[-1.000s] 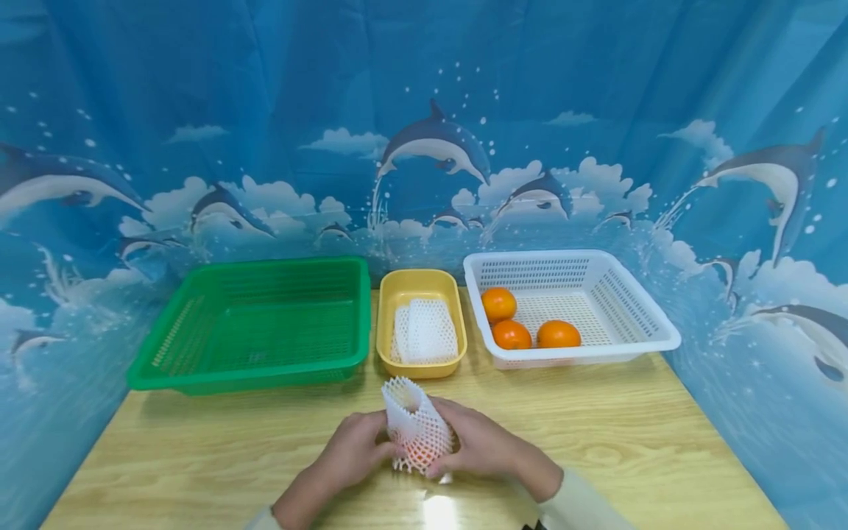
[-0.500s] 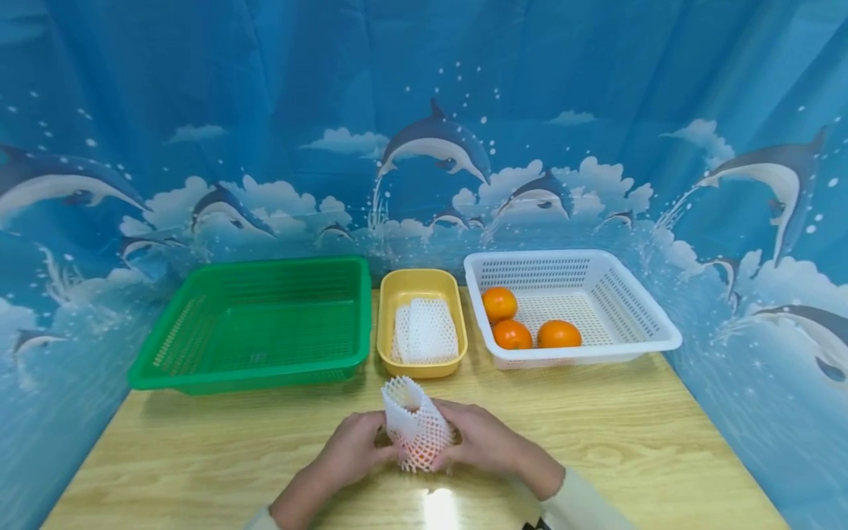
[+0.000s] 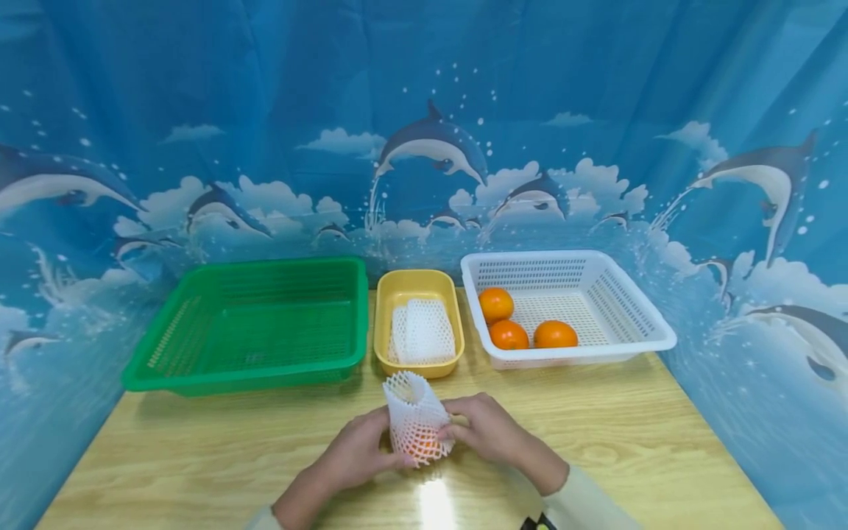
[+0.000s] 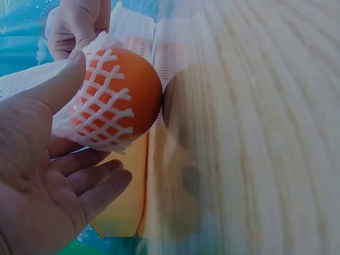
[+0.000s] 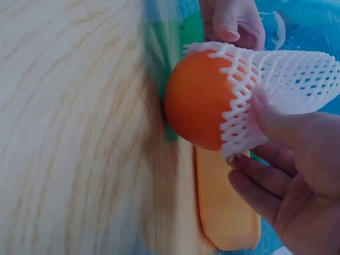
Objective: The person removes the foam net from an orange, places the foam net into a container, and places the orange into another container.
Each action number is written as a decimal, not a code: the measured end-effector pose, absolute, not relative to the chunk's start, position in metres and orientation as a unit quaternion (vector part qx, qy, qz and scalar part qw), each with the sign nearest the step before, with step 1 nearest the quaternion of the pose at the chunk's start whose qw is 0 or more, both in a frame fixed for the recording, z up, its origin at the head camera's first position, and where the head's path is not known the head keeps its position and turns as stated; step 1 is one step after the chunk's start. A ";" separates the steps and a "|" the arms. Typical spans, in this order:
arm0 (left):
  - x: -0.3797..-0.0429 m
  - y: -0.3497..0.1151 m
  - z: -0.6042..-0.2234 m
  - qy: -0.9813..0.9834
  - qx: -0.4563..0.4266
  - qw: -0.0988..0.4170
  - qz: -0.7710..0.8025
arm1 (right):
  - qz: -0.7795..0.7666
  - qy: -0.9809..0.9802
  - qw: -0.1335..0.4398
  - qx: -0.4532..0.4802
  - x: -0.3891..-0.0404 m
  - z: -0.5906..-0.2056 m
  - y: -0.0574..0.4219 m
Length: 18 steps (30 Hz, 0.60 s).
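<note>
An orange (image 5: 194,101) sits on the wooden table, partly inside a white foam fruit net (image 3: 412,408). Its lower part shows bare in both wrist views, while the loose end of the net stands up above it. From one side my left hand (image 3: 354,450) holds the net, thumb (image 4: 69,79) on its face and fingers beneath. On the other side my right hand (image 3: 486,434) pinches the net between thumb (image 5: 271,114) and fingers. Behind the hands, a yellow tray (image 3: 384,324) contains more flat foam nets (image 3: 429,331).
At the left stands a green basket (image 3: 245,379) with nothing visible in it. A white basket (image 3: 623,309) at the right contains three oranges (image 3: 556,334). A blue dolphin-print curtain (image 3: 424,73) hangs behind the table (image 3: 629,427).
My right thumb and fingers have shifted higher on the net, and the left thumb lies lower. The netted orange has tilted slightly; its orange colour shows more through the mesh.
</note>
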<state>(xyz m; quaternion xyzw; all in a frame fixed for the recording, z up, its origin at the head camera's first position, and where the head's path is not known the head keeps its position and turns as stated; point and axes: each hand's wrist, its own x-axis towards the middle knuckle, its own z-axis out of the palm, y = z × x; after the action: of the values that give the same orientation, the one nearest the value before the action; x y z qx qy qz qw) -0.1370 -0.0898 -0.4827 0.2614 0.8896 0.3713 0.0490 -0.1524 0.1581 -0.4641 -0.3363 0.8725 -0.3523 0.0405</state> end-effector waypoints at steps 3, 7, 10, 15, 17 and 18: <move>-0.137 -0.089 -0.482 0.894 0.255 0.050 0.365 | -0.361 0.870 0.051 -0.333 -0.153 -0.464 0.158; -0.136 -0.090 -0.481 0.899 0.248 0.043 0.359 | -0.363 0.869 0.070 -0.328 -0.154 -0.463 0.157; -0.135 -0.091 -0.480 0.904 0.239 0.027 0.354 | -0.356 0.871 0.080 -0.330 -0.153 -0.464 0.155; -0.136 -0.093 -0.479 0.911 0.223 -0.025 0.347 | -0.351 0.871 0.096 -0.330 -0.148 -0.469 0.149; -0.136 -0.093 -0.479 0.911 0.221 -0.044 0.346 | -0.357 0.870 0.105 -0.324 -0.146 -0.471 0.146; -0.136 -0.093 -0.479 0.911 0.220 -0.052 0.345 | -0.360 0.870 0.110 -0.319 -0.146 -0.472 0.145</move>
<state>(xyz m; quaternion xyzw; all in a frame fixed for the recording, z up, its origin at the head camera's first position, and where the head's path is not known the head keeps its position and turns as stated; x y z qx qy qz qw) -0.1362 -0.0933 -0.4785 0.2203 0.9110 0.3448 -0.0520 -0.1456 0.1451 -0.4722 -0.3188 0.8701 -0.3595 0.1098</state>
